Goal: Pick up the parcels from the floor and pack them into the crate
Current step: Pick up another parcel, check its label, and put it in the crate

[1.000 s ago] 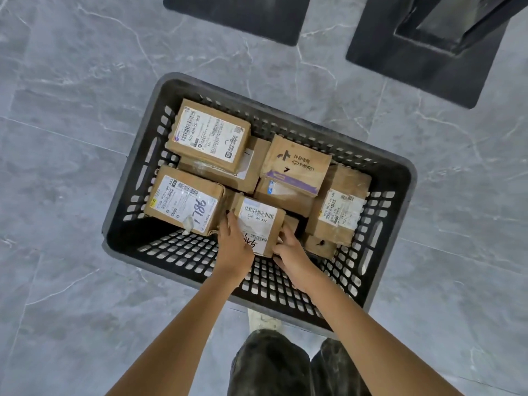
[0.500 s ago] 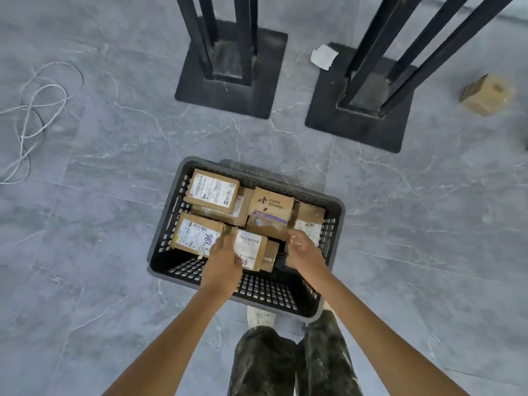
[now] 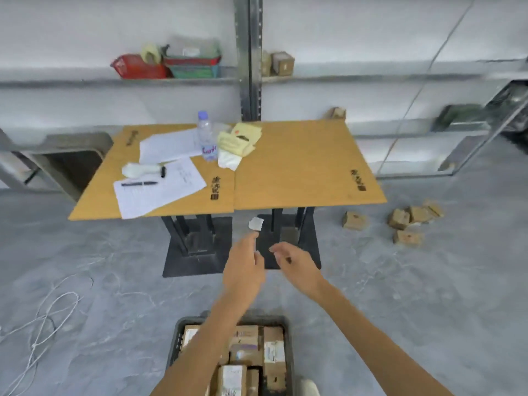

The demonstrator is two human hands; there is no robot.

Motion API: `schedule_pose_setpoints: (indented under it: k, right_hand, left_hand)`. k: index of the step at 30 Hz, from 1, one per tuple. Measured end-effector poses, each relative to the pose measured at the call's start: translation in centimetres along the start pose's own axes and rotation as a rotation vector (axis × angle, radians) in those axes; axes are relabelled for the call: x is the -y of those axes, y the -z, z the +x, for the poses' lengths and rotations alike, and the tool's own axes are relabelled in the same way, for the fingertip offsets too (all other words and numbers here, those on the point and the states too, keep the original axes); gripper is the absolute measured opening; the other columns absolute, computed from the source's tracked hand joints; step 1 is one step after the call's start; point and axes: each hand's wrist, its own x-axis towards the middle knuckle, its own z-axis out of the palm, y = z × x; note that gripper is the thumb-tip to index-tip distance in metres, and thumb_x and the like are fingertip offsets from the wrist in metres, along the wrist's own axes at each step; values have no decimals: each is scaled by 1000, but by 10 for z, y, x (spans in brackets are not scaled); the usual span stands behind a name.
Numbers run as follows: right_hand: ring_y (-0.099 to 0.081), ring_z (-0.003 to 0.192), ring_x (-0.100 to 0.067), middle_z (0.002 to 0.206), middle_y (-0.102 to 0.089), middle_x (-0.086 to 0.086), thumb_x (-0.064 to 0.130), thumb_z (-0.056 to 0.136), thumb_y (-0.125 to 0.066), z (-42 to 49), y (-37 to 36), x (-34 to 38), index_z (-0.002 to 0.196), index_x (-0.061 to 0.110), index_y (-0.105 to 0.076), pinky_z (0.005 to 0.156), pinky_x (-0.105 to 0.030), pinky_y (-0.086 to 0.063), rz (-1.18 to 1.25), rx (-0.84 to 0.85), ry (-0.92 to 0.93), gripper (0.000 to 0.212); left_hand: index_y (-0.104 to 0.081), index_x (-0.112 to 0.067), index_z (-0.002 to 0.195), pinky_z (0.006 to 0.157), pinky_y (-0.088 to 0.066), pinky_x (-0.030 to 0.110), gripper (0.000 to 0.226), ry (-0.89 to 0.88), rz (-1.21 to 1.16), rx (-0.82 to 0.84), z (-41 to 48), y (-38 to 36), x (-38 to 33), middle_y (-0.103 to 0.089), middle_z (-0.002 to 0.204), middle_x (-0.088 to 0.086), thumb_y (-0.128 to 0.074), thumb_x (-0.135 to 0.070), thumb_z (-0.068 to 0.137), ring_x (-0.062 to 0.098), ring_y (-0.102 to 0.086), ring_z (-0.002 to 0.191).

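Left hand (image 3: 244, 271) empty, fingers relaxed; right hand (image 3: 298, 267) empty, fingers loosely curled; both raised over floor (image 3: 114, 281). Crate (image 3: 175, 342) near, holds packed parcels (image 3: 273, 350). Loose parcels (image 3: 398, 219) on floor far right, beside worktop (image 3: 300, 167).

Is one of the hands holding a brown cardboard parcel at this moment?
No, the left hand and the right hand are both empty, with loose fingers, beyond the black plastic crate.

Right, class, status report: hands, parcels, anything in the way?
Left hand, right hand open, empty. Crate partly packed; loose parcels on floor, far right. Table base left of them, not blocking.
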Motion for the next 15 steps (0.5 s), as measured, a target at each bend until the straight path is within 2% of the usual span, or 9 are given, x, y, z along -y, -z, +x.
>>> schedule_pose_setpoints:
  k: [1, 5, 9, 12, 15]
  right_hand:
    - [-59, 94, -18, 106, -64, -4, 13, 99, -42, -8, 24, 14, 117, 9, -60, 78, -18, -41, -7, -44, 36, 26]
    - [-53, 94, -6, 113, -64, -1, 13, 100, -41, -48, 116, 49, 118, 9, -60, 70, 2, -34, -33, -255, 127, 26]
    - [-55, 102, -7, 113, -65, -1, 7, 98, -44, -94, 193, 48, 113, 8, -63, 74, 4, -32, -58, -422, 153, 24]
    - [-59, 103, -10, 111, -67, 1, 10, 97, -46, -129, 248, 22, 110, 11, -65, 79, -2, -36, -71, -530, 133, 24]
    - [-61, 103, -13, 105, -68, 4, 11, 97, -46, -163, 302, -16, 108, 13, -66, 87, -21, -45, -87, -629, 81, 23]
  left_hand:
    - [-39, -23, 139, 82, -41, 22, 41, -57, 2, -7, 3, 10, -25, -51, 134, -6, -42, -16, 98, 12, -53, 113]
    - [-39, -24, 137, 88, -36, 19, 40, -302, -12, 5, 9, 33, -115, -51, 130, -8, -43, -16, 98, 11, -48, 120]
    - [-41, -23, 136, 92, -33, 18, 40, -466, -16, 21, 8, 23, -195, -53, 128, -7, -46, -14, 96, 10, -46, 120]
    - [-41, -23, 136, 90, -34, 19, 41, -578, -36, 93, 3, 3, -249, -52, 128, -9, -44, -14, 96, 8, -46, 120]
    - [-40, -25, 136, 84, -35, 16, 40, -643, -54, 185, 0, -27, -294, -50, 129, -10, -41, -14, 97, 1, -48, 110]
